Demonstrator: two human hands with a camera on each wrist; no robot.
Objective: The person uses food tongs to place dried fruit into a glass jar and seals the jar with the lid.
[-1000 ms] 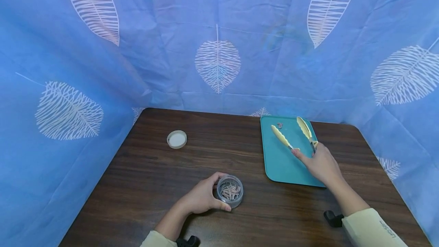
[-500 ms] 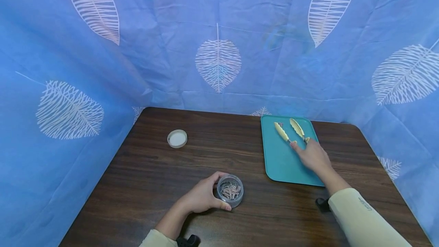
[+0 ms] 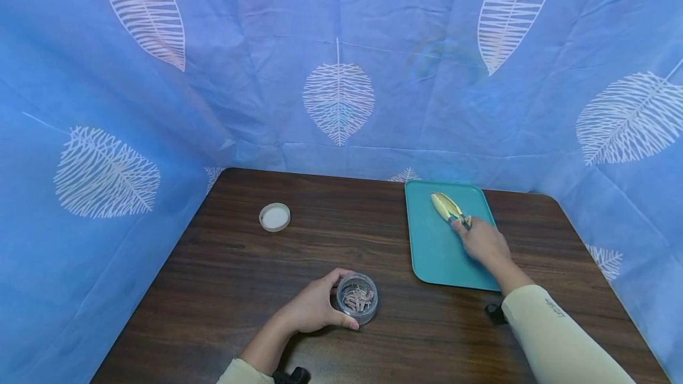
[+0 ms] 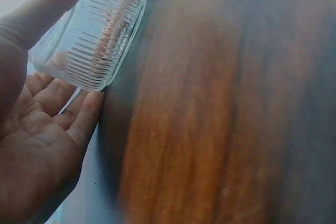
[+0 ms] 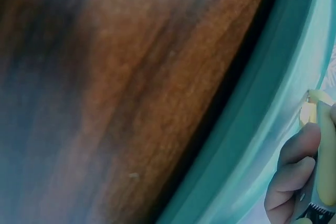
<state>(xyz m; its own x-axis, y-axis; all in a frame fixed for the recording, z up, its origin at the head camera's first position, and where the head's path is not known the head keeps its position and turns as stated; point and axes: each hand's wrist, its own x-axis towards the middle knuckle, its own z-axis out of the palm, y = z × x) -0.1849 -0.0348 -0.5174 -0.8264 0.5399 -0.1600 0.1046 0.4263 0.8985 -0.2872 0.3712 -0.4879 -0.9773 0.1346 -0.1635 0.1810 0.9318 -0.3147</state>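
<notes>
My left hand (image 3: 313,306) curls its thumb and fingers around a clear jar (image 3: 357,298) standing on the table, with several small pinkish-brown pieces inside. In the left wrist view the ribbed wall of the jar (image 4: 100,35) shows between thumb and fingers. Over the teal tray (image 3: 437,259), my right hand (image 3: 484,245) grips a pair of tongs (image 3: 448,206) with pale yellow tips. The tips are drawn together at the tray's far part, where a trace of a small dark piece shows at their ends. In the right wrist view, curled fingers (image 5: 296,169) wrap the tongs' handle.
A round lid (image 3: 274,217) with a white inside lies at the back left of the dark wooden table (image 3: 213,289). Blue cloth (image 3: 256,88) with white leaf prints hangs behind and at both sides.
My right hand has shifted left with the tongs, and their spread tips have come together over the small piece on the tray. The left hand and jar stay put.
</notes>
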